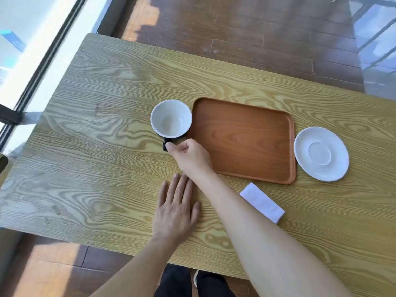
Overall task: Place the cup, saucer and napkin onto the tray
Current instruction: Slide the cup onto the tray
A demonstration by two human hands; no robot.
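On the light wood-grain table [107, 146] there is one round cup, white inside and dark outside [171, 118], one rectangular reddish-brown wooden tray [246, 138], one round white saucer [321, 153] and one folded white napkin [262, 202]. Two bare hands are in view: one left hand [175, 211] and one right hand [190, 156].
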